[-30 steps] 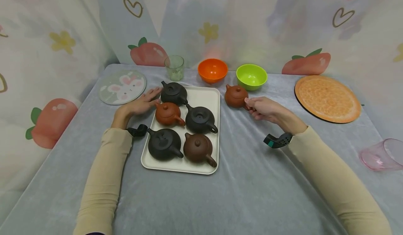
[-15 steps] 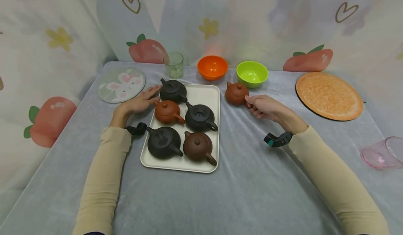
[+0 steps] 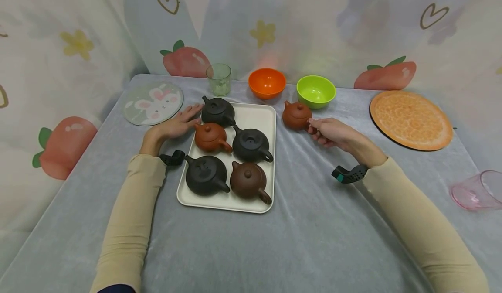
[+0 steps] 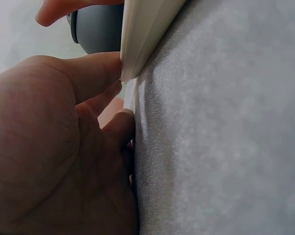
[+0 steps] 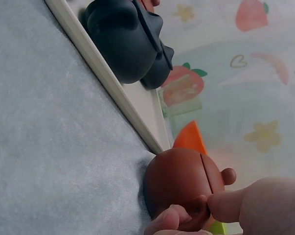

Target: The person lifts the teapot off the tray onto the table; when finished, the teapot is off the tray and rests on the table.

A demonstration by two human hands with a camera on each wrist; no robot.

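A small reddish-brown teapot (image 3: pixel 296 116) stands on the cloth just right of the white tray (image 3: pixel 256 206). My right hand (image 3: pixel 333 134) pinches its handle between thumb and fingers; the right wrist view shows the thumb on top of the handle loop (image 5: pixel 198 208). My left hand (image 3: pixel 174 125) lies at the tray's left edge with fingers extended, the fingertips right at the rim (image 4: pixel 132 46). On the tray sit three black teapots (image 3: pixel 251 144), an orange-brown teapot (image 3: pixel 209 137) close to the left thumb and a dark brown teapot (image 3: pixel 248 180) at the front.
Behind the tray stand a greenish glass (image 3: pixel 219 81), an orange bowl (image 3: pixel 267 85) and a lime green bowl (image 3: pixel 316 92), the last close behind the gripped teapot. A rabbit-patterned round mat (image 3: pixel 154 104) lies left, an orange round mat (image 3: pixel 409 120) right. A pink glass (image 3: pixel 472 192) is at far right.
The view shifts slightly with the head. Both hands, the tray and the gripped teapot keep about the same places.
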